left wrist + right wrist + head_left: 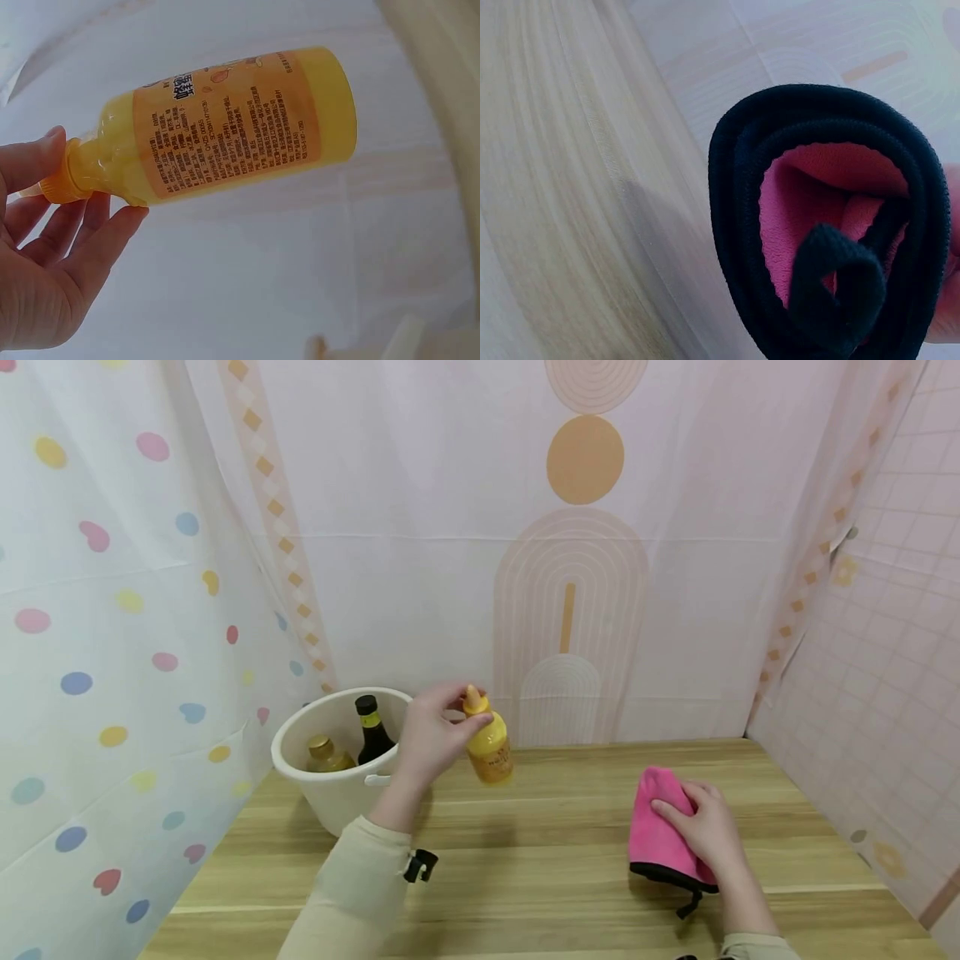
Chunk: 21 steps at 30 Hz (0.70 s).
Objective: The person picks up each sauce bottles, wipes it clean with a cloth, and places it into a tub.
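Observation:
My left hand pinches a yellow squeeze bottle by its cap and neck, holding it above the table just right of the bucket. In the left wrist view the bottle shows an orange label with printed text, thumb and fingers around its orange cap. On the right, my right hand grips a folded pink cloth with black edging. The right wrist view looks into the cloth's rolled end, where a black hanging loop shows; most of that hand is hidden behind the cloth.
At the left of the wooden table stands a white bucket with a handle. Inside it are a dark bottle with a black cap and a gold-capped bottle. Patterned curtains hang behind and along both sides.

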Tool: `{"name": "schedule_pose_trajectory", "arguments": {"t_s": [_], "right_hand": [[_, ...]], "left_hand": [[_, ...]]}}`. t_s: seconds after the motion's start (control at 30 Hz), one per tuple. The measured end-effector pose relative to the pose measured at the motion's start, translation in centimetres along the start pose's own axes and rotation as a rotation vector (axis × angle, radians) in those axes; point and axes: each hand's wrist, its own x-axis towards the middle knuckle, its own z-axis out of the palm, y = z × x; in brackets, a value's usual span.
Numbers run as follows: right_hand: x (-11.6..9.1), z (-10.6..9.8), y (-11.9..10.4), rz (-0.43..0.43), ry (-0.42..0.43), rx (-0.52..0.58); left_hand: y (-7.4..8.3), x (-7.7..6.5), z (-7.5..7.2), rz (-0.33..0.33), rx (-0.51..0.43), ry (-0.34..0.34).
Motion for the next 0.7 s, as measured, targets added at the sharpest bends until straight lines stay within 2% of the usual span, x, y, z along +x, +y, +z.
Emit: {"name": "schedule_pose_trajectory", "arguments": {"t_s": [0.2,0.43,0.7], "right_hand": [[0.0,-0.1,0.2,0.004,-0.003,0.011],[-0.2,-0.4,0.4,0.029,-0.017,0.012],[-0.2,-0.5,0.6,0.024,-0.008,-0.005]], "left_hand": [[1.0,1.1,-3.1,-0.044,0.029,0.054],[1.4,2.1,-6.3,-0.053,0.017,0.130],[1.1,2.5,-9.6,-0.057,0.139,0.191]]}}
